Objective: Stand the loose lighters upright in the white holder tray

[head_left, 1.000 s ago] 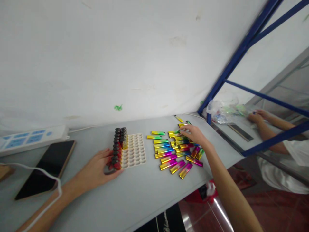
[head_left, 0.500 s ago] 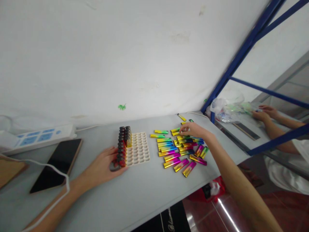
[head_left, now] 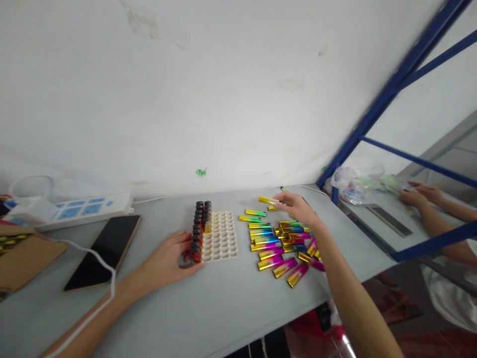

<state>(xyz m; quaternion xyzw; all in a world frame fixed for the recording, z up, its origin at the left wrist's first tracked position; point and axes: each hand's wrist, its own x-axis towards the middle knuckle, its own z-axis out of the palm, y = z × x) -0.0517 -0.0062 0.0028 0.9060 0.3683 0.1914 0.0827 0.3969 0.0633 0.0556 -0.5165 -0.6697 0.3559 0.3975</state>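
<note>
A white tray of round holes (head_left: 225, 243) lies on the table. Its left columns hold upright lighters with black tops (head_left: 197, 231), mostly red-bodied, with a yellow one beside them. My left hand (head_left: 175, 256) wraps the tray's near left corner, fingers at its left side and thumb along the front edge. Between thumb and fingers sits a dark rounded shape I cannot make out. To the right, my right hand (head_left: 298, 206) pinches a gold lighter (head_left: 267, 200), lifted just over the back of a spread of shiny gold, green, blue and pink lighters (head_left: 264, 240).
At the left lie a black phone (head_left: 104, 251), a white power strip (head_left: 89, 209) and a piece of cardboard (head_left: 28, 258), with a white cable crossing my left forearm. A blue metal frame (head_left: 372, 119) stands right. Beyond it, another person's hands (head_left: 419, 194) work near plastic bags (head_left: 350, 184).
My right hand has picked up a gold lighter from the back of the pile and raised it. My left hand stays at the tray. The camera view has shifted slightly.
</note>
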